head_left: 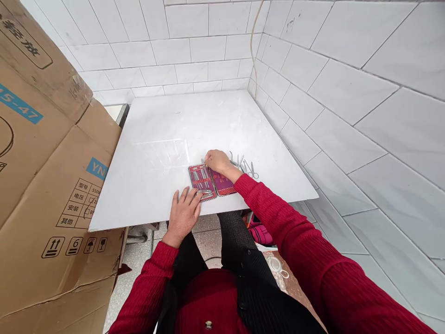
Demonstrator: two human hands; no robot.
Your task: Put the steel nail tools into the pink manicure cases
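A manicure case [226, 190] lies unfolded on the white tabletop, its lining red and purple. Slim metal tools [200, 177] sit under the strap of its left half, with what looks like a nail clipper [206, 192] below them. My left hand [183, 209] rests at the table's front edge, fingers spread, fingertips by the case's lower left corner. Over the top of the case, my right hand [217, 160] is closed in a pinch; a small metal glint shows at its fingertips, too small to name. It partly hides the right half. Right of the case lie small scissors [252, 171] and several other metal tools [237, 160].
The white tabletop [146, 185] meets tiled walls [333, 102] at the back and right. Large cardboard boxes [45, 185] stand close along the left. A thin cable [253, 46] runs down the corner. Below the table are pink shoes or bags [260, 234], unclear which.
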